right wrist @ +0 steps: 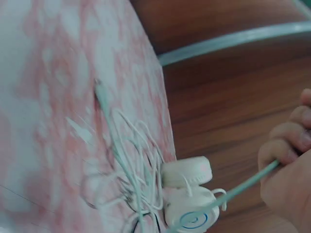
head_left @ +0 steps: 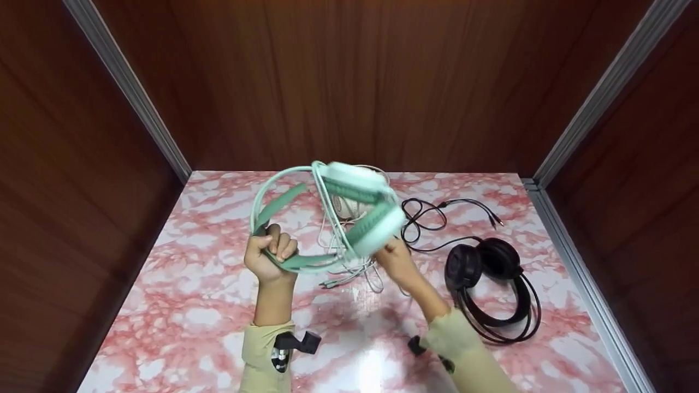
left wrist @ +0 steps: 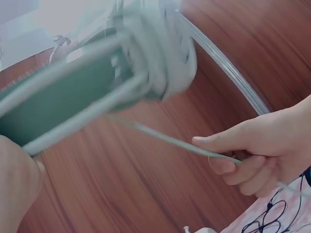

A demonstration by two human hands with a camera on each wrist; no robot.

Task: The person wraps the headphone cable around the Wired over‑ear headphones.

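Observation:
My left hand (head_left: 271, 252) grips the headband of mint-green headphones (head_left: 374, 232), which are raised above the table, their ear cups blurred. Loops of the green cord cross the middle of the headband. Lower right of the ear cups is my right hand (head_left: 398, 263), its fingers curled round the thin green cable (left wrist: 170, 140), as the left wrist view shows. From that hand the cable (right wrist: 245, 184) slants down in the right wrist view. Behind the raised headphones lie white headphones (right wrist: 187, 172) with a tangled white cord (right wrist: 150, 174), partly hidden in the head view.
Black headphones (head_left: 464, 266) lie at the right of the pink-and-white marbled table (head_left: 185, 316). Their black cable (head_left: 418, 221) is coiled farther back and ends in plugs. Brown wood-grain panels (head_left: 349, 87) with metal edge strips stand round the back and sides.

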